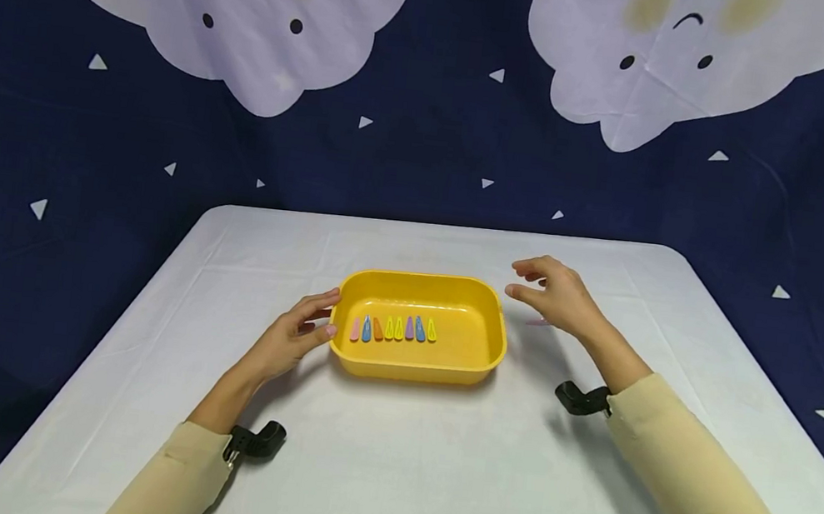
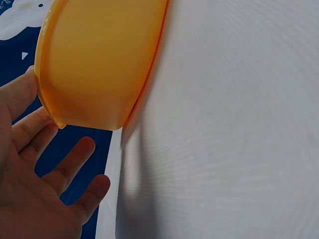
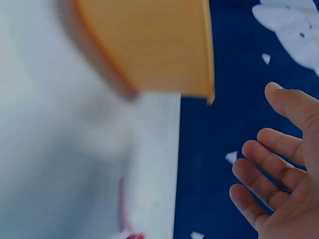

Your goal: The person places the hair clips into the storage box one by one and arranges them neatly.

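Observation:
A yellow plastic tray [image 1: 462,350] sits on the white-covered table. Inside it, several small snap hair clips [image 1: 399,329] stand side by side in a row: pink, blue, orange, yellow and purple. My left hand [image 1: 290,340] holds the tray's left end by the rim, thumb and fingertips on the edge; its ring and little fingers spread away from the wall in the left wrist view. Off the tray's right end, my right hand [image 1: 558,297] hovers with loosely bent fingers and nothing in them. Below that hand a pink clip [image 1: 538,322] lies on the table, partly hidden.
The table [image 1: 376,454] wears a white cloth with faint creases. Behind it hangs a dark blue curtain [image 1: 428,175] with white clouds and small triangles. Black wrist cameras [image 1: 260,442] are strapped near both sleeves. A blurred pinkish-red thing [image 3: 134,236] shows low in the right wrist view.

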